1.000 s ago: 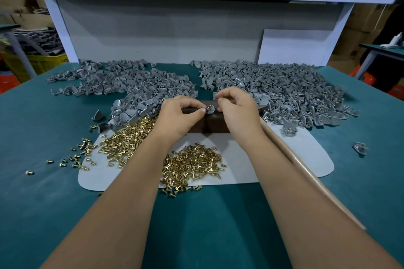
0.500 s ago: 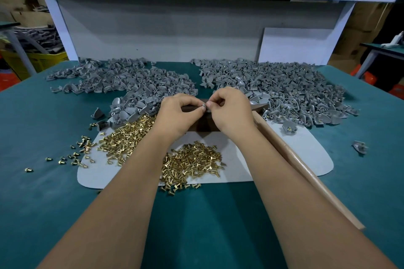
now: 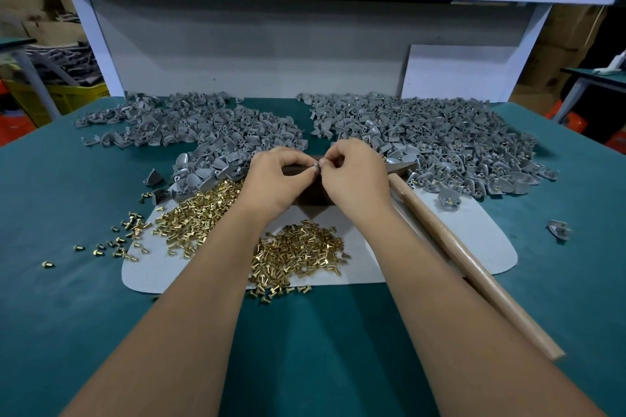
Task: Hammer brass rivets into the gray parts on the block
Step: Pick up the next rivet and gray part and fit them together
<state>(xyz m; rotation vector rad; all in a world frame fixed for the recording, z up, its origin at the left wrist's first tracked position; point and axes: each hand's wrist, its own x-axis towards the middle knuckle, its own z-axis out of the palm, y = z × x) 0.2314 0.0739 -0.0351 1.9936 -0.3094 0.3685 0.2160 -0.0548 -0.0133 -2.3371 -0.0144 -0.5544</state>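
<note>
My left hand and my right hand meet over a dark block at the table's middle. Their fingertips pinch a small gray part between them; whether a rivet is in it is hidden by the fingers. Loose brass rivets lie in a heap on a pale mat below my hands, with a second heap to the left. The wooden hammer handle lies under my right forearm, untouched; its head is hidden behind my right hand.
A pile of gray parts lies at the back left, and another pile, some with brass rivets in them, at the back right. Stray rivets dot the green tabletop. A single gray part lies at the right.
My fingertips have closed together over the gray part on the block, which now shows less. The view has shifted slightly.
</note>
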